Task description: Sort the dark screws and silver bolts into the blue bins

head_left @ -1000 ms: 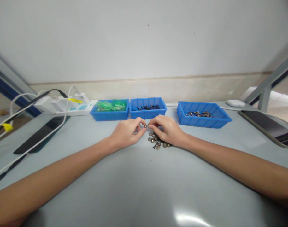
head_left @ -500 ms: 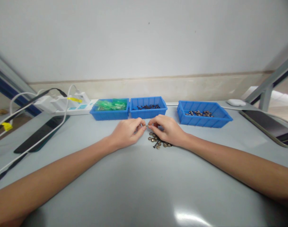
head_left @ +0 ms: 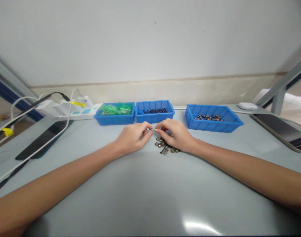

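Above the table, a small screw (head_left: 153, 129) spans the short gap between my two hands. My left hand (head_left: 133, 139) pinches one end of it with thumb and forefinger. Its other end is pinched in the fingertips of my right hand (head_left: 176, 134). Whether a nut sits on the screw is too small to tell. Just under my right hand lies a loose pile of dark screws and brassy nuts (head_left: 165, 148), partly hidden by that hand. Behind my hands stand a blue bin of dark screws (head_left: 155, 118) and, further right, a blue bin of small brassy parts (head_left: 214, 127).
A third blue bin (head_left: 114, 121) at the back left holds green plastic wrapping. Left of it are a white power strip (head_left: 83, 115) with cables and a dark phone (head_left: 44, 140). At right lie another phone (head_left: 281, 131) and a white case (head_left: 247, 106).
My fingertips have drawn slightly apart, so more of the screw shows between them. The pile and the bins stay where they were.
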Motion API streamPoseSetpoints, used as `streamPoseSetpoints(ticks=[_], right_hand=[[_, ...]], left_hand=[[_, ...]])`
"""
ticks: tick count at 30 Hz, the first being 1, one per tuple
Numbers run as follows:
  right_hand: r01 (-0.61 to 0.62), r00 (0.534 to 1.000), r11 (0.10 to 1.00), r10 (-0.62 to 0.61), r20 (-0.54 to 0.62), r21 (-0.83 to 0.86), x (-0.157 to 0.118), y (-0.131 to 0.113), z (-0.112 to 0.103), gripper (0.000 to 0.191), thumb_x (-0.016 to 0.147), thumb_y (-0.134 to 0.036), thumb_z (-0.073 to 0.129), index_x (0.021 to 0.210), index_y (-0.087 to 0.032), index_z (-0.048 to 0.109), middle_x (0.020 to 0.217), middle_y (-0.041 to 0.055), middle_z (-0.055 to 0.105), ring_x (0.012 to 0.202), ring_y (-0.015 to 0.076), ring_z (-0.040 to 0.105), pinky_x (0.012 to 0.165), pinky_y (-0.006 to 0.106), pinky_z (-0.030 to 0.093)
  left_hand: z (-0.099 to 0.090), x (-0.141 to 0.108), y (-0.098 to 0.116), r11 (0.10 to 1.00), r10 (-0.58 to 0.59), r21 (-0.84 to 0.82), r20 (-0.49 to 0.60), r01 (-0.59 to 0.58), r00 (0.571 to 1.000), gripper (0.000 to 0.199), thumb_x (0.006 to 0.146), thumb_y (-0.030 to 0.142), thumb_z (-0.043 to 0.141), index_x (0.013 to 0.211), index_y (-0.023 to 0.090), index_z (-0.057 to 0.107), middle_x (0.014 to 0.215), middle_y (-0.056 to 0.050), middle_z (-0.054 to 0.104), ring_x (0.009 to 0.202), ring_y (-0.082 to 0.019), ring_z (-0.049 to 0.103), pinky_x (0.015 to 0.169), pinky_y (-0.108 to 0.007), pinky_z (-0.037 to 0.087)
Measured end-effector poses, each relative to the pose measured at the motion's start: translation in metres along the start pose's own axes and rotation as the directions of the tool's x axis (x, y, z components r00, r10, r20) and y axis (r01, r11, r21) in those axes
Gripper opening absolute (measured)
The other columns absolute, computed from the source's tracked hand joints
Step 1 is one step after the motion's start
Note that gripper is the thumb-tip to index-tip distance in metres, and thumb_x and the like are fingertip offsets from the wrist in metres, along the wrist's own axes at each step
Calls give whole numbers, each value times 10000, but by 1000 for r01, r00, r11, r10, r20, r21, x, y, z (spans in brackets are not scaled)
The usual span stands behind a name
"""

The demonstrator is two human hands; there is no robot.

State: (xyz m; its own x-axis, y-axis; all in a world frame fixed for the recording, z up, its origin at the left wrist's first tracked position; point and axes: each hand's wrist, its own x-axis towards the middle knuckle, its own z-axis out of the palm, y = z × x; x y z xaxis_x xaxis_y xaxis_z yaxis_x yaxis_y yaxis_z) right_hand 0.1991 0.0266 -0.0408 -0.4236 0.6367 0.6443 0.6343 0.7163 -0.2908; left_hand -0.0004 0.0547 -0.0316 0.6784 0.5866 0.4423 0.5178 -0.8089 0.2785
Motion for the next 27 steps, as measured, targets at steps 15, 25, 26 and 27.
streamPoseSetpoints(ticks=[15,25,26,27], right_hand=[[23,1000,999,-23,15,-28,0,0,-1,91,838,-185,514,794,-154,586,692,33,606,635,136,535,601,236,389],[30,999,999,-29,25,-38,0,0,0,70,829,-189,536,787,-163,585,669,16,590,625,129,519,600,233,374],[32,999,999,-31,25,-41,0,0,-1,70,830,-189,535,785,-165,583,665,14,587,620,128,515,596,233,371],[33,999,999,-32,24,-43,0,0,-1,71,831,-189,533,785,-167,581,662,12,585,615,126,511,593,232,369]], left_hand=[[2,-1,-1,1000,1,-5,-12,-1,1000,141,836,256,496,950,175,515,679,22,610,588,-110,572,555,-201,409],[2,1,1,1000,3,20,0,-3,1000,128,849,261,466,871,167,550,651,11,602,573,-115,549,531,-206,373],[1,1,1,1000,6,26,2,-6,1000,134,851,261,462,862,165,555,648,9,599,571,-116,546,532,-208,370],[1,1,1,999,10,33,4,-10,1000,142,853,261,456,855,164,559,648,7,598,570,-116,543,534,-210,369]])
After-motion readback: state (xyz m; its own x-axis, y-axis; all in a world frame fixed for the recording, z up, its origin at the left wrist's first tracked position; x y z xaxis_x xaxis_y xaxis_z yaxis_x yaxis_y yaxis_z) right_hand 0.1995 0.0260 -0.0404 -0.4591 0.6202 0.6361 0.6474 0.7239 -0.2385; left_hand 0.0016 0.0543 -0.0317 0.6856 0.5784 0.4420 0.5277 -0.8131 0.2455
